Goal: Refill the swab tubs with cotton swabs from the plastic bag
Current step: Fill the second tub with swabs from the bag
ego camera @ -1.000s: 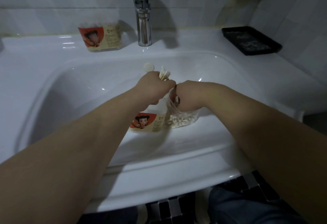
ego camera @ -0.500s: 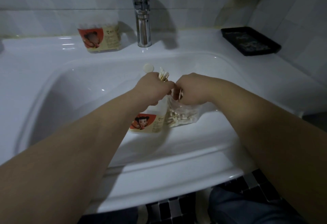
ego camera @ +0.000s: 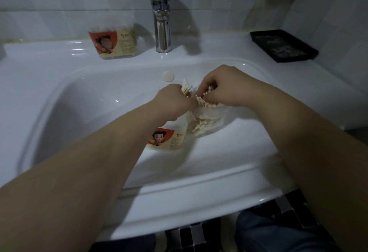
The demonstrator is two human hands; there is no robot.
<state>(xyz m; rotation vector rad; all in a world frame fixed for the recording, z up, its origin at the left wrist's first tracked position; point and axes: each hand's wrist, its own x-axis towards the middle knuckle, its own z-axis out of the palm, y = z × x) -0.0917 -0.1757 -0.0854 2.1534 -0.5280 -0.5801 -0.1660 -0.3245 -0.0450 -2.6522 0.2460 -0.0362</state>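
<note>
Now right hand (ego camera: 225, 86) fingers (ego camera: 207, 88) pinch swabs (ego camera: 203, 100) — left hand (ego camera: 173, 102) grips bundle (ego camera: 186, 89).

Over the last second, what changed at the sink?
The right hand rose out of the plastic bag, now pinching a clump of cotton swabs at the bag's mouth. The left hand kept its own bundle of swabs, beside the near tub. The far tub, faucet and black tray did not move.
</note>
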